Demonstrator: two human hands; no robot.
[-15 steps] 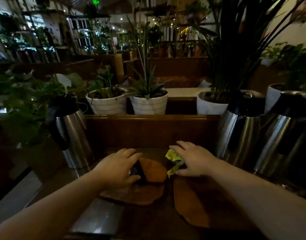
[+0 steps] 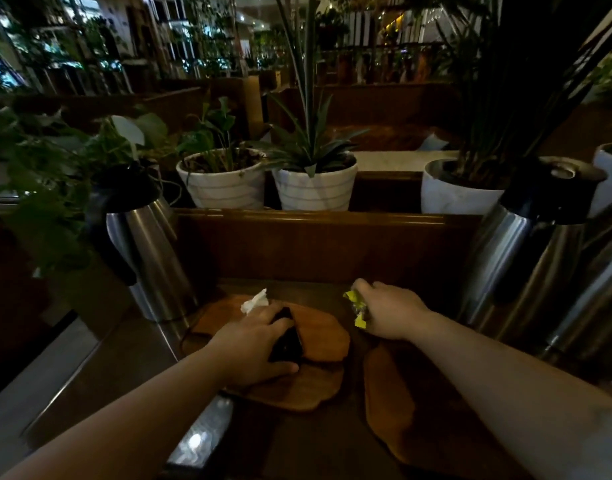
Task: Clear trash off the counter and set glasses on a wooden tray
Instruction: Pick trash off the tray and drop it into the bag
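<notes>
Counter (image 2: pixel 90 386) dim, back wall lined with steel jugs. Left hand (image 2: pixel 259 344) grasps a dark object (image 2: pixel 286 341) over the stacked wooden trays (image 2: pixel 318 337); white tissue (image 2: pixel 254 301) at its fingertips. Right hand (image 2: pixel 389 311) clenched on a yellow wrapper (image 2: pixel 356 308) near the back edge.

Both bare forearms reach in from the lower corners; left hand (image 2: pixel 259 344) curled, palm down, right hand (image 2: pixel 387 311) fisted at centre frame.
</notes>
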